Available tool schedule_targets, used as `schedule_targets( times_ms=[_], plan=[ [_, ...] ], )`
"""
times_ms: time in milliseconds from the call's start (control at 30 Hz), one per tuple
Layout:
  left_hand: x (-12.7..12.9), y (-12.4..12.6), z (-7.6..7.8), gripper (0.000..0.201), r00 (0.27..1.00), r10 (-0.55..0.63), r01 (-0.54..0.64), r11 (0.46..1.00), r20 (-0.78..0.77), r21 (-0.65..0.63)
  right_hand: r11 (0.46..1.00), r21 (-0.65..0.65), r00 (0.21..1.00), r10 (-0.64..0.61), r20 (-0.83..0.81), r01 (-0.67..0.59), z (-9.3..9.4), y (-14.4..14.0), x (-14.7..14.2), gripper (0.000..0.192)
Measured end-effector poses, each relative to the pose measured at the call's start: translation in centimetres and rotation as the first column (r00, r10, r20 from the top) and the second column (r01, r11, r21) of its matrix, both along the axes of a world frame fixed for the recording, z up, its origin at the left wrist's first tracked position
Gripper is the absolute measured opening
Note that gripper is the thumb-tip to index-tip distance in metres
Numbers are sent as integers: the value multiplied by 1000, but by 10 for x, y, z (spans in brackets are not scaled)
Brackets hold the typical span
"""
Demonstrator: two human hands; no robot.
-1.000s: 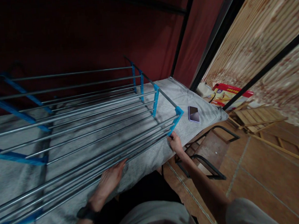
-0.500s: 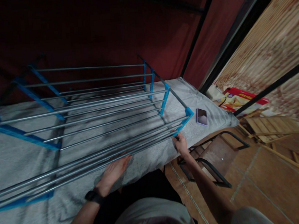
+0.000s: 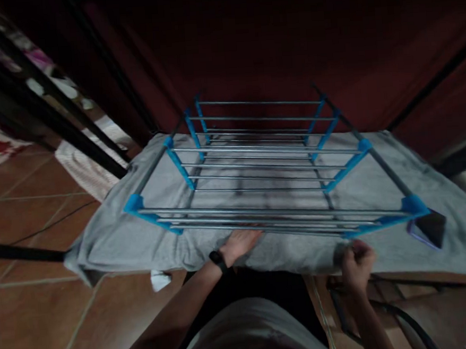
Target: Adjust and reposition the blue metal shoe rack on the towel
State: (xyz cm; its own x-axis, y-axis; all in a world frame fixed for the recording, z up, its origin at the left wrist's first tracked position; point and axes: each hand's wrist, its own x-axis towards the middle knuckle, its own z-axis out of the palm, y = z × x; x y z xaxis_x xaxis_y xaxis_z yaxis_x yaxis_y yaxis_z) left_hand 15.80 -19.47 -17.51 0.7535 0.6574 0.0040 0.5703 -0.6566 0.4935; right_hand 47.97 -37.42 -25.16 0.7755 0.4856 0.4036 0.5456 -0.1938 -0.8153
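A: Nearest first: left hand (image 3: 241,243) flat and open, fingers spread under the front rails of the rack (image 3: 272,166). Black watch (image 3: 216,259) on that wrist.

B: And the right hand (image 3: 357,264)?

A: Curled narrow, knuckles up, just below the near right corner of the rack. Gripping cloth or empty, cannot tell; too blurred.

B: Where exactly is the rack lying?

A: On its side across the grey cloth (image 3: 110,247) covering the table, long rails running left to right, blue plastic joints at the corners.

B: Any advice on handling it well?

A: Probably best lifted evenly from both ends of the front rail, kept level, no dragging on the cloth, and clear of the phone (image 3: 430,229) lying beside the right corner.

B: Counts?

A: One rack. Two hands, one watch. One phone. Blue side pieces: about three slanted on the left, three on the right. Rails: roughly ten, hard to count exactly where bunched in front.

B: Beyond that?

A: Dark red wall (image 3: 272,44) behind, tiled floor (image 3: 24,210) at left.
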Motion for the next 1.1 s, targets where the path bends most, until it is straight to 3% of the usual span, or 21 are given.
schedule_targets(
  times_ms=[33,100,200,267,433,533,633,700,767,833,933,1000,1033,1100],
  plan=[
    [-2,0,0,35,1000,-3,3,1000,-18,11,1000,-27,998,2,63,0,-3,-4,-8,35],
    [-5,-1,1,34,998,-17,19,999,-56,33,986,-107,968,148,204,-128,-4,-7,-30,31],
    [-8,-5,3,32,998,-22,26,997,-64,68,882,-230,802,469,369,-410,7,7,-72,28],
    [-9,-7,3,32,998,-21,26,996,-61,91,818,-307,684,575,448,-486,16,27,-97,31],
    [-7,-13,1,33,999,0,10,980,-49,198,744,-516,525,667,529,-425,23,73,-124,35],
    [-11,-19,0,33,1000,15,-13,967,-4,256,717,-545,476,696,537,-433,19,83,-122,36],
    [-30,-31,-2,31,993,76,-100,947,88,306,705,-533,455,709,539,-467,15,83,-118,34],
    [-56,-42,-6,27,973,159,-208,921,170,329,701,-531,456,713,532,-477,13,82,-116,33],
    [-91,-52,-13,22,922,291,-365,875,256,318,698,-536,465,716,520,-476,12,82,-116,33],
    [-132,-56,-20,19,820,454,-548,798,348,251,696,-542,474,718,510,-471,12,82,-116,34],
    [-183,-45,-26,14,560,681,-792,607,471,65,693,-539,484,721,497,-479,13,83,-117,34],
    [-203,-28,-26,18,402,753,-857,509,521,-76,694,-522,500,720,482,-496,14,83,-117,33],
    [-208,-19,-25,23,372,768,-852,505,522,-135,695,-511,511,719,471,-507,14,83,-117,32],
    [-209,-2,-23,30,406,774,-808,552,486,-206,696,-489,531,718,450,-525,15,83,-117,32]
  ],
)
